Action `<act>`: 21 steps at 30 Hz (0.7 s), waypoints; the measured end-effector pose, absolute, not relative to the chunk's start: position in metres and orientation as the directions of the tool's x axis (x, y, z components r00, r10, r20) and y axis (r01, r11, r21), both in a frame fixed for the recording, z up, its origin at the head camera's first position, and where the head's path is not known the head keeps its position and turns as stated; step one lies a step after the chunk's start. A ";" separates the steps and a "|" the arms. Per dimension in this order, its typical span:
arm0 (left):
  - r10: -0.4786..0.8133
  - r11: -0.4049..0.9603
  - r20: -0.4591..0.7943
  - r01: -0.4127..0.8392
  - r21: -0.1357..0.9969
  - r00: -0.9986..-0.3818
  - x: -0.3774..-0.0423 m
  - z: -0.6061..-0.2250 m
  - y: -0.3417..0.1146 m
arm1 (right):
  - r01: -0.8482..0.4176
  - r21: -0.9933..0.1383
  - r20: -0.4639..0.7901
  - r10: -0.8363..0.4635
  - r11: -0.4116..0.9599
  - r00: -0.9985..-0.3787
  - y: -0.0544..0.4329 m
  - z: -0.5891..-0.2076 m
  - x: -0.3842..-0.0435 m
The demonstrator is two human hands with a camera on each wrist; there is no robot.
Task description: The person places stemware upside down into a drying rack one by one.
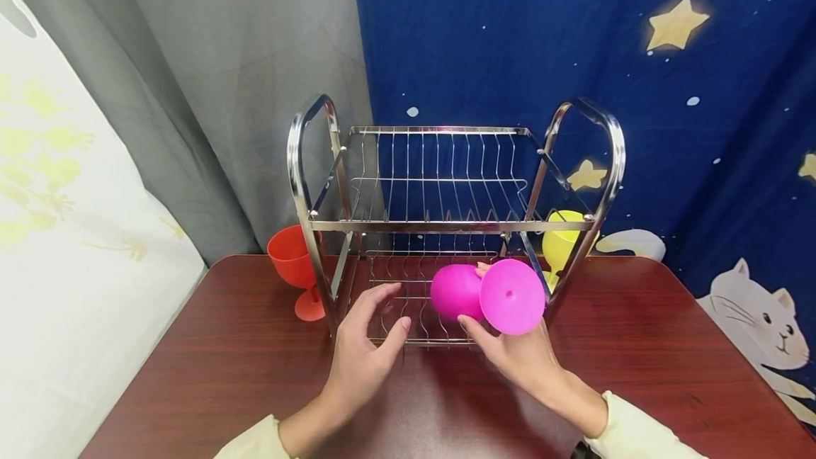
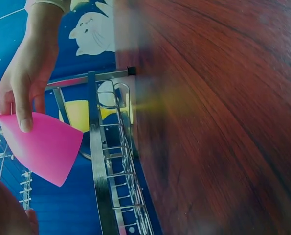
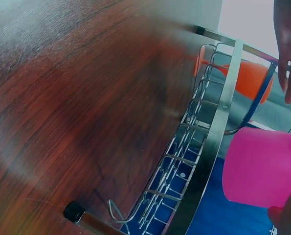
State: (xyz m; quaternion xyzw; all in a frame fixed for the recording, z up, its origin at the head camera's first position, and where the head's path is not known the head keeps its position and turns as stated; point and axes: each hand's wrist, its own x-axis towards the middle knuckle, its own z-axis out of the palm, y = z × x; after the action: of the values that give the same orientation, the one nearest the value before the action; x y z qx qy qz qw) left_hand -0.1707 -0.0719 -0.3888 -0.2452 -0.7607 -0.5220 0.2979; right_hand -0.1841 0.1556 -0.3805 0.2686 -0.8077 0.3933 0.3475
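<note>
My right hand (image 1: 525, 360) grips a bright pink plastic goblet (image 1: 454, 293) where the stem meets the bowl. The goblet lies tipped on its side in the air in front of the rack, its round foot towards the head camera and its bowl pointing left. In the left wrist view, thumb and fingers of that hand pinch the narrow end of the pink bowl (image 2: 45, 147). To the left, my left hand (image 1: 362, 349) is held apart from the goblet, thumb and fingers spread with nothing between them. Behind both hands stands a two-tier chrome dish rack (image 1: 440, 227).
A red goblet (image 1: 292, 257) stands on the table beyond the rack's left side. On the right, a yellow goblet (image 1: 558, 246) stands behind the rack's frame. The dark red wooden table (image 1: 191, 367) ends at grey and blue curtains (image 1: 446, 34).
</note>
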 end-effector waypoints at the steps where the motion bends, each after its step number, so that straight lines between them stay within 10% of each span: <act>1: 0.068 0.354 0.729 0.700 0.620 -0.681 -0.171 -0.389 -0.072 | -0.706 -0.444 0.774 -0.161 0.552 -0.612 0.156 -0.381 -0.185; 21: 0.189 0.498 0.972 0.867 0.030 -0.142 -0.180 -0.371 -0.072 | -0.619 -0.347 0.807 -0.112 0.704 -0.580 0.170 -0.396 -0.199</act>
State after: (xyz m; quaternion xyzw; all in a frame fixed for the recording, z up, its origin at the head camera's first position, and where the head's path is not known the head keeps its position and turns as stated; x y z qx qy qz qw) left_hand -0.1797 -0.0724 -0.3707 -0.3857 -0.6845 -0.3201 0.5293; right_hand -0.1989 0.1704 -0.3960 0.2198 -0.8310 0.3154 0.4020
